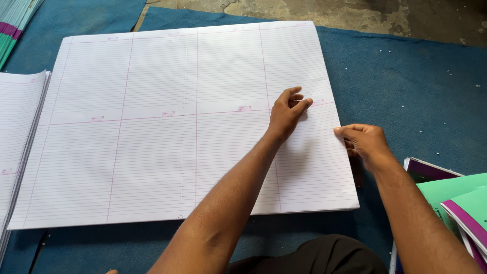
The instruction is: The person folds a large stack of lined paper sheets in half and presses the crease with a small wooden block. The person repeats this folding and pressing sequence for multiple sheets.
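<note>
The stack of ruled sheets [152, 127] lies flat on the blue mat [416, 86], long axis running left to right across the view, and serves here as the landmark. Nearest the person, off the stack's right front corner, lie green and purple covers [456, 203]. The right hand [365, 142] sits at the stack's right edge, about midway along it, its grip narrow: thumb and fingers pinch the edge of the top sheet, so the paper stretches away to the left of that grip. The left hand [286, 114] crosses over and rests on top, just inside that same edge, fingers loosely curled and holding nothing. Both hands work the right side; the right hand is nearer the edge. A second pile [18, 122] lies beside the stack's left edge.
</note>
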